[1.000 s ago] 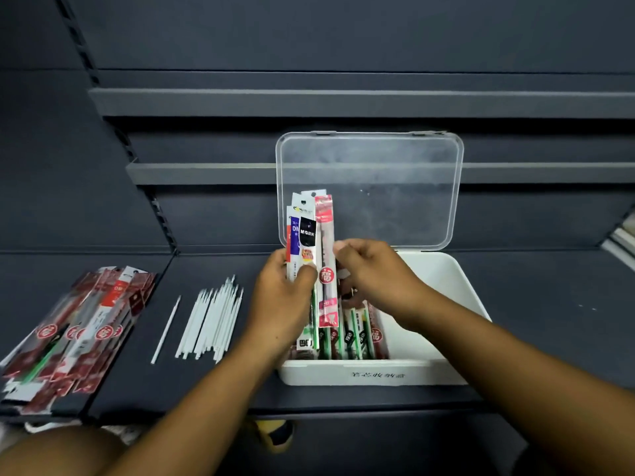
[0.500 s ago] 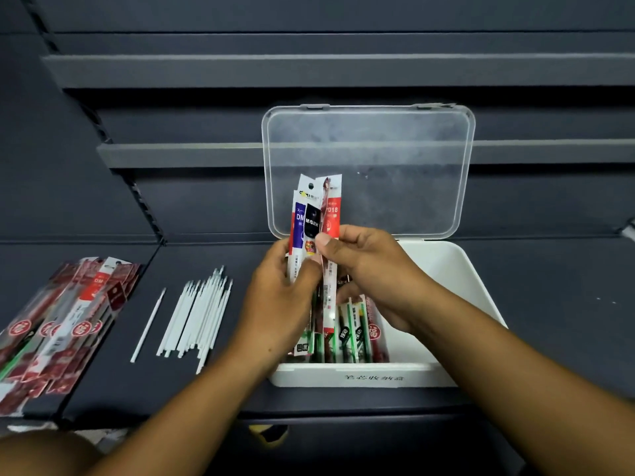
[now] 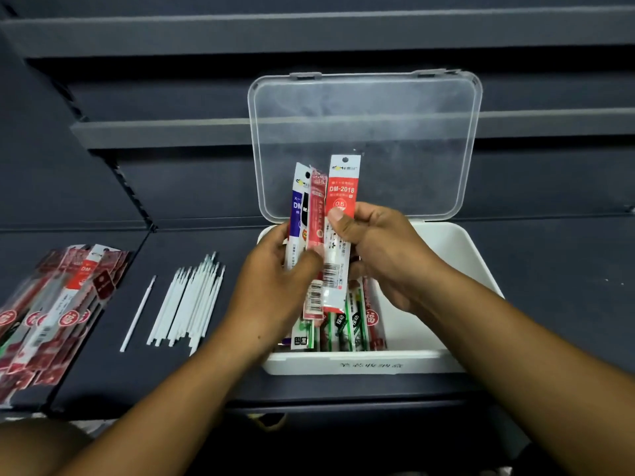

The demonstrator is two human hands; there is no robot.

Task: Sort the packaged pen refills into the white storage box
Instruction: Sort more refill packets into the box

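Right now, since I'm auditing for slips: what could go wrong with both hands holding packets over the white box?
The left hand grips several glossy refill packets in a loose fan; as the right hand pinches the red DM-2018 packet, its neighbours might slide into the white plastic storage box unsorted. Their tops stand before the upright clear plastic lid; a nudge might swing it.
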